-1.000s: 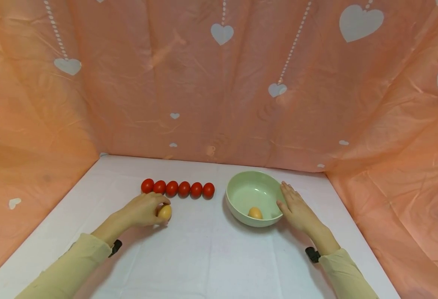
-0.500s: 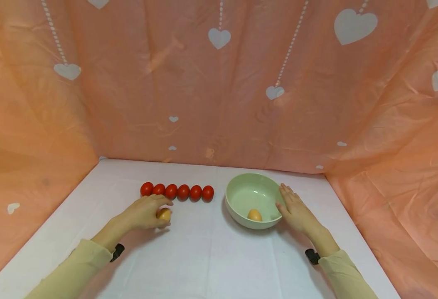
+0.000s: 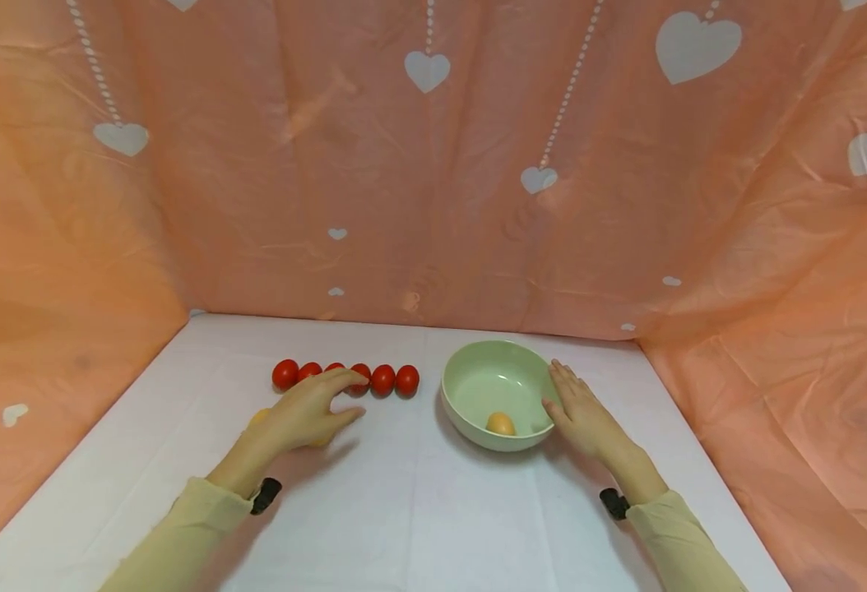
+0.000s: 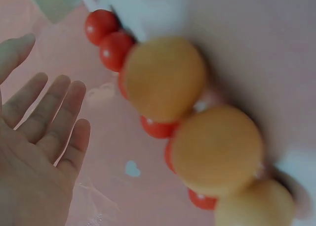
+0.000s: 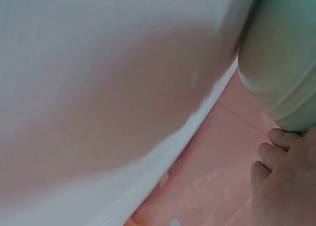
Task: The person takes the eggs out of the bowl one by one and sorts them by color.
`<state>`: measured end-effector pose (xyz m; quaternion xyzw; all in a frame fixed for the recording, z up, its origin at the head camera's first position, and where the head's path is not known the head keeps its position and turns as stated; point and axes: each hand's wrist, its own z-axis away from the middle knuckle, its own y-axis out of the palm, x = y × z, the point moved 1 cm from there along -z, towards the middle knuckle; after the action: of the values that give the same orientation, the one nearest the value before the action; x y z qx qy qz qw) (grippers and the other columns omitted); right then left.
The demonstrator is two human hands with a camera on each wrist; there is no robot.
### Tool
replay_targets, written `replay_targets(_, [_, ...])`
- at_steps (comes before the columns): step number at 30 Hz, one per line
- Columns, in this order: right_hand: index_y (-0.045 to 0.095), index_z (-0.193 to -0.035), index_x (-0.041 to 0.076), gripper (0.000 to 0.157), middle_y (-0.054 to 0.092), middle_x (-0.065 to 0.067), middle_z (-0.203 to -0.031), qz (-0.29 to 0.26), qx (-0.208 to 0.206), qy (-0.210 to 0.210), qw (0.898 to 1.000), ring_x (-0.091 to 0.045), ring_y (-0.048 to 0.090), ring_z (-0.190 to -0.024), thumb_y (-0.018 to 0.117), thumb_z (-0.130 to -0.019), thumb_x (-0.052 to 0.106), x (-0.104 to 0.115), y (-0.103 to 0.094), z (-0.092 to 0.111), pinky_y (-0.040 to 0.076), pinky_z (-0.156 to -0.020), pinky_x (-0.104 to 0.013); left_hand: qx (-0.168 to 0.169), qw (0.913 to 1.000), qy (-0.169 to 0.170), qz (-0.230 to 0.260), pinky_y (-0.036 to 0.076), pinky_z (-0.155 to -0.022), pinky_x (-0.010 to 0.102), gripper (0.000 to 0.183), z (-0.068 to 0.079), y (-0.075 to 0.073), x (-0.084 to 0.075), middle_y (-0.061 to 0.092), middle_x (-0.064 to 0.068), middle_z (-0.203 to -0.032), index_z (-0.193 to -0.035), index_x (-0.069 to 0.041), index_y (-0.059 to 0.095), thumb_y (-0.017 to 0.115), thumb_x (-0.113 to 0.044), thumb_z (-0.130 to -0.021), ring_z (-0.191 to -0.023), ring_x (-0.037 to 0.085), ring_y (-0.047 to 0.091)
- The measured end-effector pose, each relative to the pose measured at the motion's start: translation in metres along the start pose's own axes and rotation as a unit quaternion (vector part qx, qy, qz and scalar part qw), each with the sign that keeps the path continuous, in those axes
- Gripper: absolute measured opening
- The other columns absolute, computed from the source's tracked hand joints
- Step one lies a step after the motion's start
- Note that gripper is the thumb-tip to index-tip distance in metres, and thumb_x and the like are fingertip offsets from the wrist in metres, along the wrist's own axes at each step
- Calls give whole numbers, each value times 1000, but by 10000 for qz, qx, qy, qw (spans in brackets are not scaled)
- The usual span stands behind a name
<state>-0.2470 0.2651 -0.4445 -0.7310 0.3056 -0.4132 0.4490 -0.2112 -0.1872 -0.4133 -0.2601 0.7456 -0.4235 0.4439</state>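
Note:
My left hand [image 3: 308,415] hovers in front of the tomato row, fingers and thumb spread with nothing between them. Below and behind it, mostly hidden in the head view, lie tan-yellow eggs; a sliver of one egg [image 3: 259,416] shows by the wrist. The left wrist view has three eggs in a line: a far egg [image 4: 165,78], a middle egg [image 4: 217,151] and a near egg [image 4: 254,206]. My right hand [image 3: 585,415] rests with straight fingers against the right side of the pale green bowl [image 3: 478,386]. One egg [image 3: 501,423] lies inside the bowl.
A row of several red tomatoes [image 3: 407,381] runs across the table behind the left hand, which overlaps some of them. White cloth [image 3: 463,526] covers the table. Orange curtains [image 3: 404,164] with pale hearts close off the back and both sides.
My left hand has let go of an egg, spread its fingers and moved to the right over the front of the row. My right hand stays at the bowl.

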Motion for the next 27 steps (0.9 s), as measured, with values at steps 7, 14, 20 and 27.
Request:
replay_targets(7, [25, -158, -12, 65, 24, -29, -167, 36, 74, 71, 9999, -47, 19, -155, 45, -111, 28, 0, -1, 0, 19, -123, -63, -256, 9980, 164, 553, 52, -103, 47, 42, -18, 7, -20, 67, 5, -134, -134, -14, 67, 78, -25, -95, -116, 27, 65])
replay_targets(14, [24, -158, -12, 66, 22, -28, -167, 17, 116, 78, 9999, -46, 18, -155, 45, -111, 28, 0, 0, -2, 18, -124, -62, -117, 9961, 268, 838, 51, -105, 46, 41, -38, 18, -39, 66, 7, -134, -134, -13, 67, 76, -26, -96, -119, 25, 63])
replay_targets(20, [25, -158, -13, 65, 22, -28, -167, 28, 95, 52, 9999, -47, 19, -155, 44, -111, 27, 0, 1, -1, 18, -124, -62, -163, 9965, 492, 652, 49, -109, 49, 45, -54, 27, -51, 65, 6, -138, -136, -11, 67, 78, -26, -95, -129, 28, 61])
replay_targets(27, [24, -159, -12, 65, 23, -27, -167, 16, 91, 45, 9999, -48, 20, -154, 45, -111, 26, -1, -1, -2, 18, -124, -62, -123, 9940, 580, 914, 55, -98, 44, 44, -68, 36, -61, 67, 4, -134, -136, -12, 67, 78, -22, -94, -114, 28, 67])
